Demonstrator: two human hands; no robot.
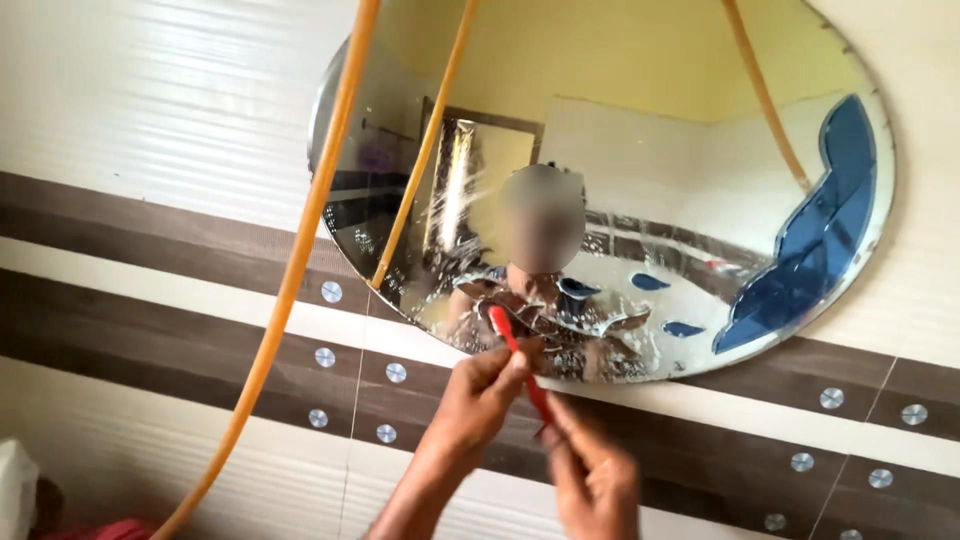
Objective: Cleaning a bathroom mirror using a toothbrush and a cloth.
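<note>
Both my hands hold a thin red stick-like tool [508, 335] against the lower edge of a round wall mirror [640, 180]. My left hand [478, 400] pinches the tool near its middle. Gripping its lower end, my right hand [592, 470] is blurred. The tool's upper tip touches the wet, streaked glass. In the mirror I see a reflected person and blue decorative shapes [815, 240] on the right side.
An orange hose [300, 250] hangs in front of the mirror's left edge and curves down to the lower left. The wall has cream tiles with brown bands and round silver studs [396, 372]. Something pink [110, 528] lies at the bottom left.
</note>
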